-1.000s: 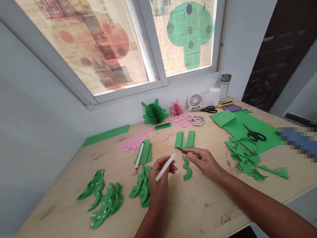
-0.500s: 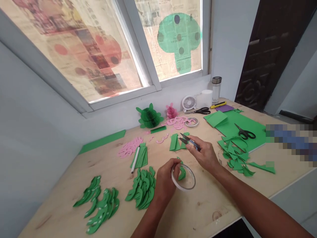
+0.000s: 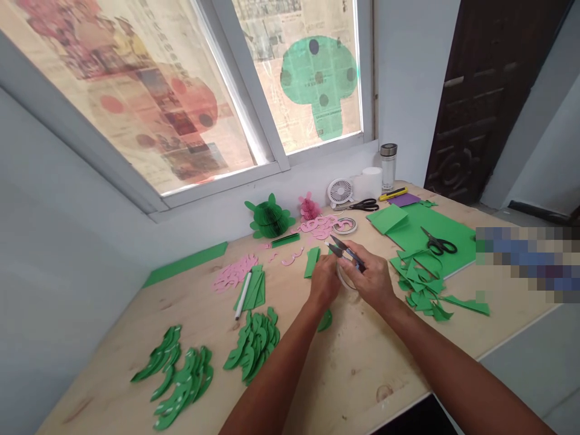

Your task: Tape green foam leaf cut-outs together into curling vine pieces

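Observation:
My right hand [image 3: 374, 279] is closed round a pair of small dark thread snips [image 3: 348, 250], whose blades point up and left. Close against it, my left hand [image 3: 324, 281] grips a roll of white tape [image 3: 345, 278], mostly hidden behind the fingers. The blade tips lie just above my left fingers; whether they touch the tape I cannot tell. A folded green paper strip [image 3: 312, 263] rests beyond my left hand. Below that wrist a green curved paper piece [image 3: 325, 321] shows in part. A pile of green curved cut-outs [image 3: 257, 342] lies left of my forearm.
Green cut-outs with white dabs [image 3: 185, 380] lie front left. A white pen [image 3: 243, 296] rests on green slips. Pink cut-outs [image 3: 235, 272], a green paper ornament [image 3: 270, 219] and a small fan [image 3: 339, 192] stand farther back. Black scissors [image 3: 437, 243] and green scraps [image 3: 421, 281] are right.
My left hand has moved up and away from me with the tape roll and now meets the right hand. The snips stay in my right hand. The view has shifted slightly.

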`<state>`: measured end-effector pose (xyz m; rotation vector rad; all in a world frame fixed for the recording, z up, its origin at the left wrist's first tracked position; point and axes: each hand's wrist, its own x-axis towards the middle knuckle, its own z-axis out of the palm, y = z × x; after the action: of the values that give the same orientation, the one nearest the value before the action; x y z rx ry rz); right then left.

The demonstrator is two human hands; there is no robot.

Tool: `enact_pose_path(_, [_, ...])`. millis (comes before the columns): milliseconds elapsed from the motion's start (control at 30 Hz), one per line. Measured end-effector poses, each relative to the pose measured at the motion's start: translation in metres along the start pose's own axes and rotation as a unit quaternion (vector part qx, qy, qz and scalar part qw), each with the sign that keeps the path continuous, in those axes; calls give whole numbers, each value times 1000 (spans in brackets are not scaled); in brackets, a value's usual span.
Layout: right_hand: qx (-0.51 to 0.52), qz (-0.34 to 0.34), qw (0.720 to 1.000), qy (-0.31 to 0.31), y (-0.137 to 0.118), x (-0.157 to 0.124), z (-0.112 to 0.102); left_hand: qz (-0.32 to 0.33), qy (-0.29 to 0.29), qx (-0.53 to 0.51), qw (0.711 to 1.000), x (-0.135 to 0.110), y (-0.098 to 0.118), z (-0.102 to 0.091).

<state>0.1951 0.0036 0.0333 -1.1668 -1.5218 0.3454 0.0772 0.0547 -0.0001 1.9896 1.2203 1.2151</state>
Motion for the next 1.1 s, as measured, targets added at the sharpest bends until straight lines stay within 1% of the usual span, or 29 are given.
enact_pose_path(100, [9, 8, 999, -50, -1, -2, 4, -26, 35, 6, 999, -15, -2, -15])
enact_pose_path(133, [6, 8, 998, -64, -1, -3, 5, -47, 44, 0, 998, -22, -1, -20])
enact_pose_path(267, [-23, -20, 995, -95, -2, -8, 11, -127, 56, -82, 987, -49, 9, -42])
enact_pose_path(333, [-38, -40, 993, -104, -2, -11, 14, -153, 66, -124, 978, -59, 15, -51])
enact_pose_path(467, [-77, -100, 985, -120, -1, -17, 21, -179, 160, -182, 953, -71, 21, -67])
enact_pose_path(533, [-103, -138, 976, -131, 0, -19, 24, -192, 185, -207, 941, -73, 21, -72])
enact_pose_path(633, [-143, -192, 961, -136, 1, -21, 28, -214, 176, -272, 921, -74, 19, -76])
enact_pose_path(700, [-164, -218, 952, -140, 2, -22, 29, -231, 162, -329, 901, -75, 17, -76])
enact_pose_path(833, [-195, -235, 940, -155, 3, -21, 30, -263, 148, -403, 864, -76, 15, -76])
enact_pose_path(933, [-206, -238, 935, -164, 3, -21, 30, -277, 137, -421, 853, -75, 17, -78])
enact_pose_path(1100, [-215, -245, 929, -175, 1, -22, 31, -298, 124, -423, 846, -75, 18, -78])
